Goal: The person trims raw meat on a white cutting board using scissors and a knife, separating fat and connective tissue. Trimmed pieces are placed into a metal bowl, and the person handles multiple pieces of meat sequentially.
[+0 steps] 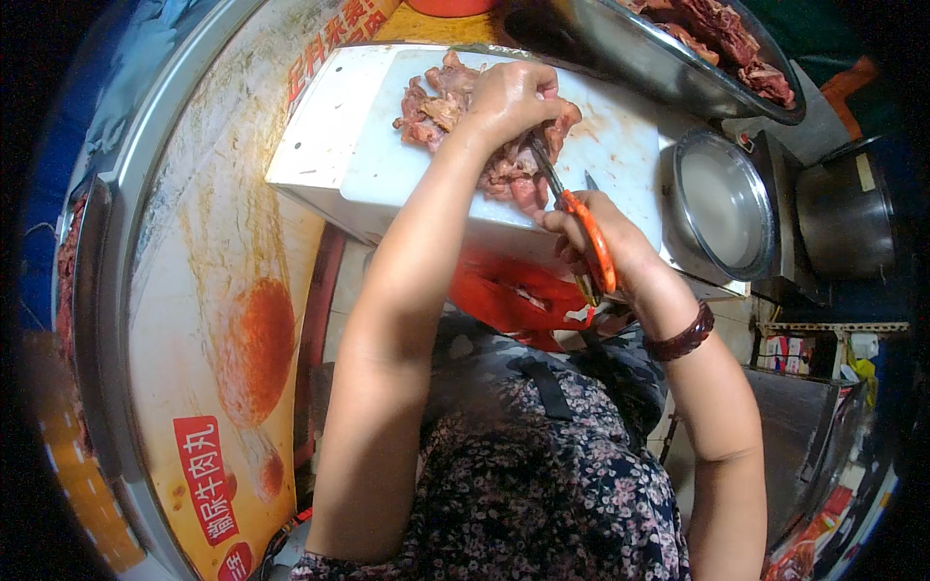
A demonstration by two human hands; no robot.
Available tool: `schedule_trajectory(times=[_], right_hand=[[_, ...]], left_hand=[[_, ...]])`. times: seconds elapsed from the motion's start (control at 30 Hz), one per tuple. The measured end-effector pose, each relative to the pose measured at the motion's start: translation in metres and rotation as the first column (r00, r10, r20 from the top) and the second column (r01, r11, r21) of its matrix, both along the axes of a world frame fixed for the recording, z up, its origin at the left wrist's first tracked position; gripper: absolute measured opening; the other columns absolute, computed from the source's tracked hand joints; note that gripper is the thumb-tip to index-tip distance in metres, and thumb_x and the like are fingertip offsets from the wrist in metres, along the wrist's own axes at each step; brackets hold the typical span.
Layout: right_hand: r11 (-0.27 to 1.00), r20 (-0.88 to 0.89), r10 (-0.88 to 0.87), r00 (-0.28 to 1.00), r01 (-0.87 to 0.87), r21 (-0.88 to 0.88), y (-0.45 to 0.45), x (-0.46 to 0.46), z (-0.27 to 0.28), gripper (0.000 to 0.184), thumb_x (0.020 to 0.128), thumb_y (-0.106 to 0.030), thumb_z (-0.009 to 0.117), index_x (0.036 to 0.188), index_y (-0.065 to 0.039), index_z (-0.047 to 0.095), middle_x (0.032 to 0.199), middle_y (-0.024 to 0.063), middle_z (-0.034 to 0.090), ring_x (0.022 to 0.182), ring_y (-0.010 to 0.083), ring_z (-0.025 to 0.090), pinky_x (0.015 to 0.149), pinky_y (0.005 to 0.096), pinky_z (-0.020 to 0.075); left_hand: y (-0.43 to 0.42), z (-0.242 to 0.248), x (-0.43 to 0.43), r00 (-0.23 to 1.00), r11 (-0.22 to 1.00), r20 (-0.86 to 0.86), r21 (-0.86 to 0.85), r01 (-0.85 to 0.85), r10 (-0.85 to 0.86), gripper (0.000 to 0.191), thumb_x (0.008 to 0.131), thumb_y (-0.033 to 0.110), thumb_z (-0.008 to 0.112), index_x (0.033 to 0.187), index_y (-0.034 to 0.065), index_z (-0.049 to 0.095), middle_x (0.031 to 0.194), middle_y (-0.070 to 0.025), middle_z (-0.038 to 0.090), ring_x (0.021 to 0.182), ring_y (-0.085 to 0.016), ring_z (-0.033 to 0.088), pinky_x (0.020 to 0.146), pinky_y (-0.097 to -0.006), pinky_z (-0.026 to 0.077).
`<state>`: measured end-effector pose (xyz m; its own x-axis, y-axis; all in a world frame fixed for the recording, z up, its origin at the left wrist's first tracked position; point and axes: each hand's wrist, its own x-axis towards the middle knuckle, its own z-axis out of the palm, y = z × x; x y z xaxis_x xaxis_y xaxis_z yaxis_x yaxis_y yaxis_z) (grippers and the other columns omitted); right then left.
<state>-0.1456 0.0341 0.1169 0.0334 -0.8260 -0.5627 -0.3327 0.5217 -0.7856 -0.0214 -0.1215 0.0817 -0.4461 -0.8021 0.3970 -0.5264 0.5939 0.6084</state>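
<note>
A piece of raw reddish meat (508, 178) lies spread over a white plastic cutting board (625, 156). My left hand (516, 102) is on top of it, fingers curled and pinching its far right part. In my right hand (614, 229) is a pair of scissors with orange handles (594, 236). Their dark metal blades reach into the meat just below my left hand, and the tips are hidden in it. Just beyond my right hand, a pointed metal tip (591, 180) shows on the board; the rest of that object is hidden.
Right of the board stands a steel bowl (676, 210) of cloudy liquid. A large steel basin (657, 76) with more meat sits at the far right. Below the board's front edge hangs a red plastic bag (494, 290). A metal pot (843, 218) is farther right; a printed panel (167, 305) lies left.
</note>
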Motion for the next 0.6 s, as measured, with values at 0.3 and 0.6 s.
schedule_trajectory(times=[0.3,0.6], right_hand=[[0.996,-0.342,-0.040,0.939,0.008,-0.094,-0.021,0.016,-0.048,0.054,0.084,-0.040,0.068,0.089,0.013,0.066,0.084,0.0293,0.068,0.082,0.0409,0.068,0.077,0.0435,0.0519],[0.998,-0.157,-0.017,0.988,0.025,0.051,-0.029,0.008,-0.024,0.033,0.086,-0.032,0.071,0.091,0.001,0.066,0.067,0.0087,0.057,0.049,0.0142,0.049,0.044,0.0277,0.0391]], left_hand=[[0.008,-0.005,-0.015,0.999,0.998,0.030,-0.056,-0.019,0.020,0.034,0.068,0.040,0.077,0.069,0.0081,0.065,0.064,-0.0123,0.063,0.065,-0.031,0.064,0.063,-0.0411,0.050],[0.014,0.002,-0.014,0.995,1.000,0.095,0.010,0.014,-0.015,0.029,0.066,0.033,0.078,0.071,0.0084,0.065,0.072,-0.0133,0.067,0.075,-0.033,0.067,0.069,-0.0429,0.051]])
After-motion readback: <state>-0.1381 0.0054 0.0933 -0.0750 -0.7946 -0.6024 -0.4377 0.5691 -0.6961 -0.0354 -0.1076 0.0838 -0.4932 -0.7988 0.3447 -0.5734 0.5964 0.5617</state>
